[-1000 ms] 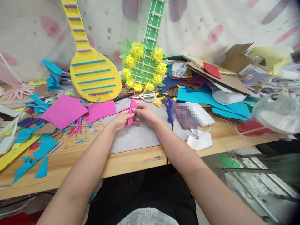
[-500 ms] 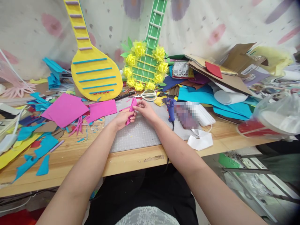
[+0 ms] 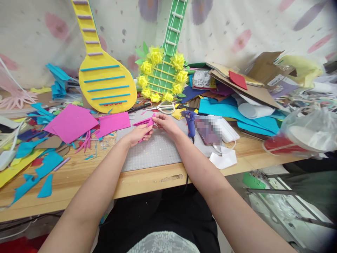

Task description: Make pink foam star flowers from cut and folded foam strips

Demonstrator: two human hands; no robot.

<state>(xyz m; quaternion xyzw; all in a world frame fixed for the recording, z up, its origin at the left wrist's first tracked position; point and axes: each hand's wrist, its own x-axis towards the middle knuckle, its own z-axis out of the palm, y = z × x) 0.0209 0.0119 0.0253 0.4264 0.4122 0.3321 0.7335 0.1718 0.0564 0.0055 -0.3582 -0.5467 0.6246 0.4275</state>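
Observation:
A folded piece of magenta paper (image 3: 143,122) is held between my two hands above the grey cutting mat (image 3: 158,151). My left hand (image 3: 140,135) is closed around its lower part, with the fingers wrapped over it. At the upper right end, my right hand (image 3: 165,123) pinches the paper between thumb and fingers. Just beyond my hands lie scissors (image 3: 166,107) with pale handles. A blue glue gun (image 3: 190,123) rests to the right of my right hand. Flat magenta sheets (image 3: 71,123) lie to the left, apart from my hands.
A yellow cardboard instrument (image 3: 106,82) and a green one with yellow flowers (image 3: 163,75) lean at the back. Blue scraps (image 3: 48,163) litter the left. On the right are a blurred phone (image 3: 209,131), a white mask (image 3: 228,128), stacked cardboard (image 3: 247,88) and a bagged cup (image 3: 286,144).
The magenta paper has turned in my hands, and its folded layers now point left. My right hand has shifted slightly and pinches the paper's upper end.

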